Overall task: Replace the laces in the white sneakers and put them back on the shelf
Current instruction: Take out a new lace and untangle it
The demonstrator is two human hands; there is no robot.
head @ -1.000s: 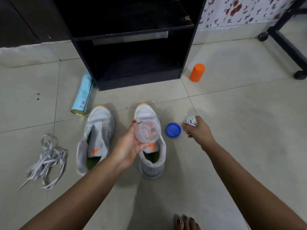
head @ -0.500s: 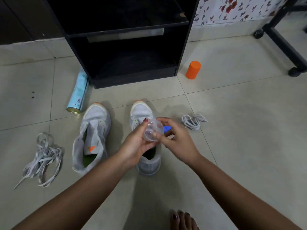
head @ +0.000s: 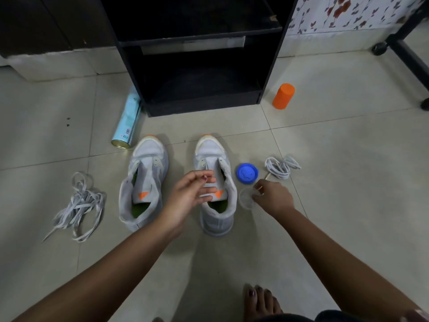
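Right of the sneakers (head: 216, 182), new laces (head: 282, 167) lie bundled on the floor, just beyond the R hand (head: 274, 196), not touching it. Its fingers pinch a clear cup (head: 246, 198). L hand (head: 192, 194) hovers loose and empty over one sneaker. Risk: a rushed grab could knot the bundle or tip the cup.

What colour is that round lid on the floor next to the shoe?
The lid is bright blue, seen plainly in the head view.
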